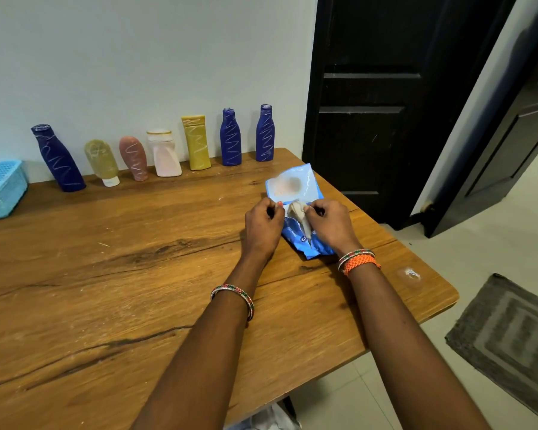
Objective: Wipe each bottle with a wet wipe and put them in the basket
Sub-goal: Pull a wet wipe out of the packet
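Note:
Several bottles stand in a row against the wall: a leaning dark blue bottle (58, 158), an olive tube (101, 161), a pink bottle (134, 158), a white bottle (164, 153), a yellow bottle (196, 142) and two upright blue bottles (230, 138) (265, 133). A blue wet wipe pack (294, 186) lies on the wooden table (121, 274) at the right. My left hand (263, 226) grips the pack's left edge. My right hand (331, 225) pinches a whitish wipe (297, 212) sticking out of the pack. The light blue basket (0, 189) sits at the far left.
A black door (382, 103) stands open behind the table's right corner. A grey mat (510, 336) lies on the tiled floor at the right. A small white smear (412, 273) marks the table near its right edge.

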